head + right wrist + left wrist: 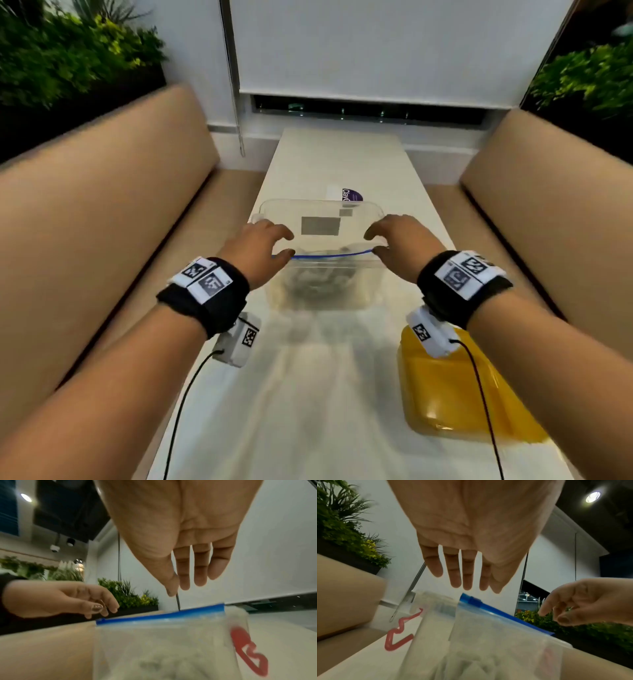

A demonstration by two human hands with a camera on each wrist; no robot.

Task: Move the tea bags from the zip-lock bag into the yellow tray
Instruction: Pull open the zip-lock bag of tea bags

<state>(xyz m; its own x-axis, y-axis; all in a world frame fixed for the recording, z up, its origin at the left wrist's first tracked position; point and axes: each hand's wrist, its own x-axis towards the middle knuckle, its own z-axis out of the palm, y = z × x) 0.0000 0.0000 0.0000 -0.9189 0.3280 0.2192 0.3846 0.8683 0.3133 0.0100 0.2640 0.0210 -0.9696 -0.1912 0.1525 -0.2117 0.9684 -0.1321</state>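
Observation:
A clear zip-lock bag (322, 277) with a blue zip strip (325, 255) stands upright in a transparent plastic tub (274, 205) on the white table. Blurry greyish tea bags (313, 286) fill its lower part. My left hand (270, 240) hovers over the bag's left top corner with its fingers spread, holding nothing. My right hand (394, 238) hovers over the right corner in the same way. In both wrist views the fingers (464, 574) (188, 568) hang just above the zip strip (496, 611) (159, 615) and stay apart from it. The yellow tray (445, 394) lies near right, under my right forearm.
The narrow white table (308, 394) runs between two tan benches (102, 222) (565, 205). A purple-labelled item (352, 195) lies behind the tub. A red squiggle mark (397, 632) shows beside the tub. Black cables hang from both wrist cameras.

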